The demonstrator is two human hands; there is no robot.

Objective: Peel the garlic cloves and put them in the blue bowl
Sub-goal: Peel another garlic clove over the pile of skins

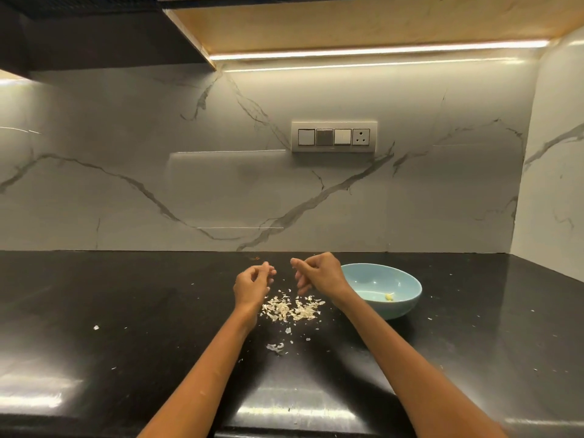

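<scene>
The fingers point(268, 273) of the left hand point(251, 287) curl loosely, tips nearly pinched; whether they hold anything I cannot tell. Just right, the right hand point(317, 275) is half closed the same way, its contents hidden. Both hover above the skins point(290, 308) so scraps fall in 1 heap on the bench point(126, 311). Right again, the bowl point(407, 287) sits near, holding 1 clove point(389, 297).

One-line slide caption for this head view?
Both hands, left and right, hover above papery garlic skins; glossy pale-blue bowl holds one clove.
</scene>
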